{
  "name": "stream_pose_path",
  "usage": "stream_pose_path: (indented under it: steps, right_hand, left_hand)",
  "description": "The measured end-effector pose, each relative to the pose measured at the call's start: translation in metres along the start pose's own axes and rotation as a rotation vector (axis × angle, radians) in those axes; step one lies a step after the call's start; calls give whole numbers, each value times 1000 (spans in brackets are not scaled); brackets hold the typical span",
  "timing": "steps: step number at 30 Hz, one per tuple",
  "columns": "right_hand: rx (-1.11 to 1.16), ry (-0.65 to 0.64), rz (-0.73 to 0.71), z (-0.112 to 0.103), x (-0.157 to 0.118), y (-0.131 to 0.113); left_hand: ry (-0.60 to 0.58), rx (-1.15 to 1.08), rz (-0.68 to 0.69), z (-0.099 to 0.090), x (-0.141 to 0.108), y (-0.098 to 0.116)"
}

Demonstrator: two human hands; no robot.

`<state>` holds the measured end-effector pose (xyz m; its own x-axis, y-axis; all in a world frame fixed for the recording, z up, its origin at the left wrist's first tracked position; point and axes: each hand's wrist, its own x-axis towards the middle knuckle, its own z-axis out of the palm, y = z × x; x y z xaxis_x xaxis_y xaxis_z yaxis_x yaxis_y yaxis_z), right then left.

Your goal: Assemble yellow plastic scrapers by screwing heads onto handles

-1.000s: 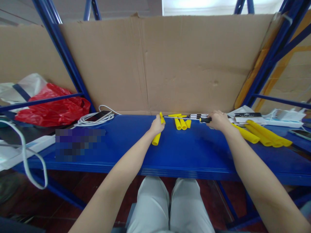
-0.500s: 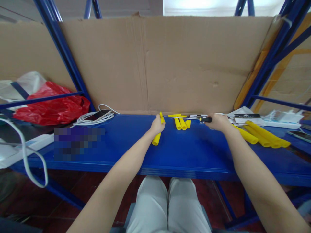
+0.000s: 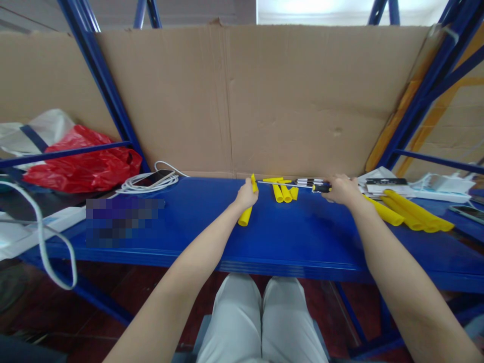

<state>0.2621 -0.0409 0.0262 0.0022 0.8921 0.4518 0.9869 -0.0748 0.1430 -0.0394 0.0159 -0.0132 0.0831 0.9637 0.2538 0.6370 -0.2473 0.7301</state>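
Observation:
My left hand (image 3: 246, 195) is closed around a yellow tube (image 3: 245, 217) that rests on the blue table (image 3: 204, 227). From my right hand (image 3: 341, 188), closed on its black and yellow handle, a screwdriver (image 3: 320, 188) points left, its thin shaft reaching toward the top of the held tube. Between my hands lie short yellow tube pieces (image 3: 283, 193), and white-and-black pens or sticks (image 3: 308, 182) sit behind the shaft. Several longer yellow tubes (image 3: 416, 214) lie to the right of my right hand.
A cardboard sheet (image 3: 283, 101) stands behind the table between blue posts. To the left are a red bag (image 3: 83, 161), a coiled white cable (image 3: 147, 182) and a power strip (image 3: 49, 227). White packaging (image 3: 385, 185) and a phone (image 3: 467, 214) are at the right.
The view has shifted slightly. My right fingers have moved a little on the screwdriver handle, showing more of its yellow part. My left hand keeps its hold on the tube.

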Motion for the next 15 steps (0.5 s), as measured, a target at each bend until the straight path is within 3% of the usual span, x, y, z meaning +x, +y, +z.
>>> stream_pose_path:
  steps: [7, 15]
  right_hand:
    - [-54, 25, 5, -2, -2, -5]
    - [-29, -25, 110, -5, -2, -4]
  left_hand:
    - [-3, 29, 5, 1, 3, -3]
    - [4, 55, 15, 2, 2, -2]
